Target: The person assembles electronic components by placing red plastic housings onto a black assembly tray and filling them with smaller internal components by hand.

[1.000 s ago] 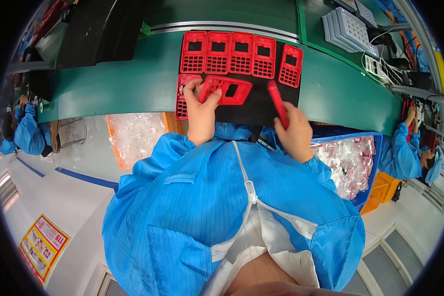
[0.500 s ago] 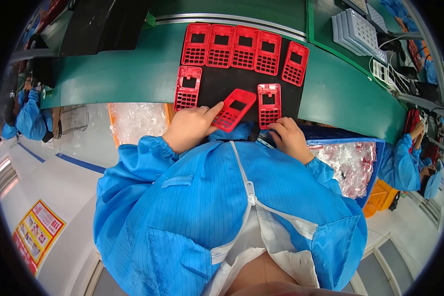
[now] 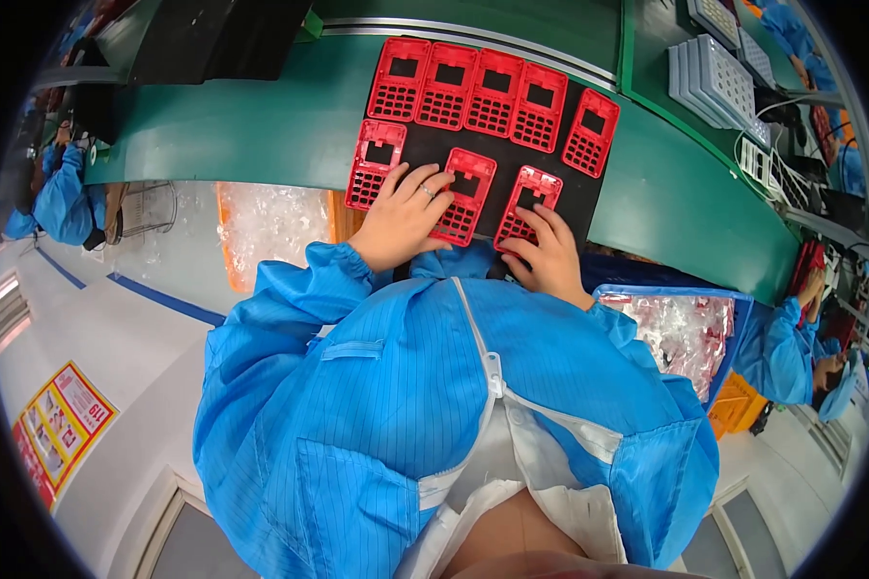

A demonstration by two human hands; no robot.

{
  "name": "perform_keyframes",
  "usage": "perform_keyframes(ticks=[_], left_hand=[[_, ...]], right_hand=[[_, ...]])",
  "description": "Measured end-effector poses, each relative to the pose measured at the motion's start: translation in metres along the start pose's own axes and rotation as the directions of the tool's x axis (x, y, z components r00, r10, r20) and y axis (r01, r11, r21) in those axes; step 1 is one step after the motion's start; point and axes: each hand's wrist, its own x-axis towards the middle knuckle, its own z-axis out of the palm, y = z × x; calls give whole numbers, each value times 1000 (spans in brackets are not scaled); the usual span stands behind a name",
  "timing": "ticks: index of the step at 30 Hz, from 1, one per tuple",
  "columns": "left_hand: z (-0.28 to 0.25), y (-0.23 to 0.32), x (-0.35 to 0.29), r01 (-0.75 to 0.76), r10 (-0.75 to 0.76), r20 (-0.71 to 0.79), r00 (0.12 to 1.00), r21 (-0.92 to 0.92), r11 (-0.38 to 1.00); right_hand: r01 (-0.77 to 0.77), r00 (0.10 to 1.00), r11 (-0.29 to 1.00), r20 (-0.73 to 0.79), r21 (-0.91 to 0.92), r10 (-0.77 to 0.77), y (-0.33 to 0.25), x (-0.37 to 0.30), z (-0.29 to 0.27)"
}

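Observation:
My left hand (image 3: 403,219) lies at the left edge of a red plastic keypad housing (image 3: 473,205), its fingers stretched over the border and the thumb near the lower end. My right hand (image 3: 548,251) rests on another red keypad housing (image 3: 543,183), fingers apart across its key holes. Both housings lie on a black mat (image 3: 433,145), tilted a little. Each has a rectangular window above a grid of small holes. One more red housing (image 3: 369,177) sits just left of my left hand. Farther back, a row of red housings (image 3: 471,92) and a separate one (image 3: 589,133) cover the mat.
The mat lies on a green bench (image 3: 232,135). Below its front edge stand an orange-edged bin (image 3: 275,227) and a blue bin (image 3: 681,328), both holding clear plastic bags. White trays (image 3: 705,82) and cables are at the far right. Co-workers in blue sit on both sides.
The middle housing has gone from tilted under my left fingers to lying on the mat. My right hand has moved up over the right housing, which now leans more. The view has shifted slightly.

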Motion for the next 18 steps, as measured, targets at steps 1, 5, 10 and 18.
perform_keyframes(ticks=[1, 5, 10, 18], left_hand=[[-1, -1, -1, 4, -4, -1, 1000, 5, 1000], [-9, -8, -14, 59, -59, -21, 998, 13, 998], [-14, -47, -33, 82, -82, -21, 996, 18, 996], [3, -75, -24, -53, 42, -103, 994, -105, 993]], right_hand=[[17, 1000, 998, 17, 55, -18, 0, 3, 6], [108, 991, 985, 68, 134, -118, -12, 29, 19], [86, 994, 989, 54, 122, -94, -26, 45, 28], [27, 989, 997, -147, 68, -17, -37, 76, 41]])
